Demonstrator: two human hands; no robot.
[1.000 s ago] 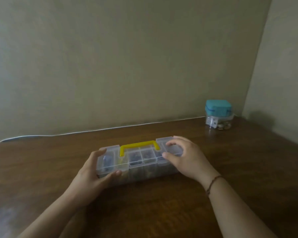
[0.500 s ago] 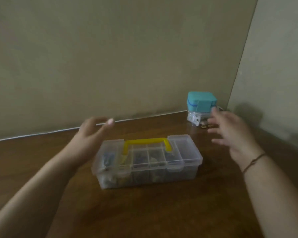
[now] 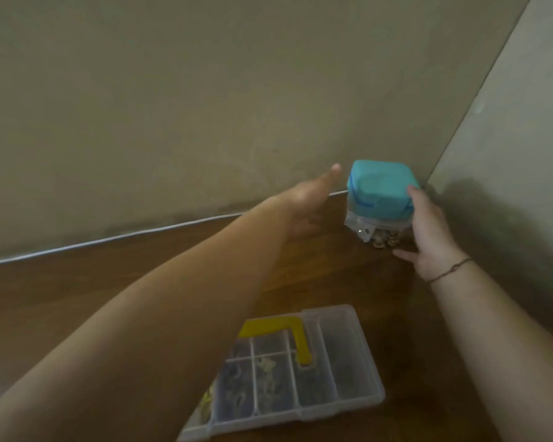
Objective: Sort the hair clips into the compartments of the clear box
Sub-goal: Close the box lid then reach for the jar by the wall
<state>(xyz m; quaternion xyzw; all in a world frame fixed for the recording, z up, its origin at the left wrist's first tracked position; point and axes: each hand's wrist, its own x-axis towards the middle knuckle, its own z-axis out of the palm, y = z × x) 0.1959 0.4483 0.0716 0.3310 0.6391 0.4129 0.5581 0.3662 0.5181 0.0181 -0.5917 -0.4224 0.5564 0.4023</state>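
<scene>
The clear box with a yellow handle lies at the bottom of the view, its lid down. Small dark and pale hair clips show through the lid in several compartments; the long right compartment looks almost bare. At the far corner of the table stands a clear jar with a teal lid, small shiny pieces at its bottom. My right hand wraps the jar's right side, thumb low by its base. My left hand reaches out open just left of the jar, not touching it.
The brown wooden table runs back to two beige walls that meet in a corner right behind the jar. A thin white cable runs along the table's back edge. My left forearm crosses above the box's left end and hides it.
Both hands left the clear box and moved back and right to the teal-lidded jar. The right hand has closed on its side. The view swung toward the corner, so the box sits lower.
</scene>
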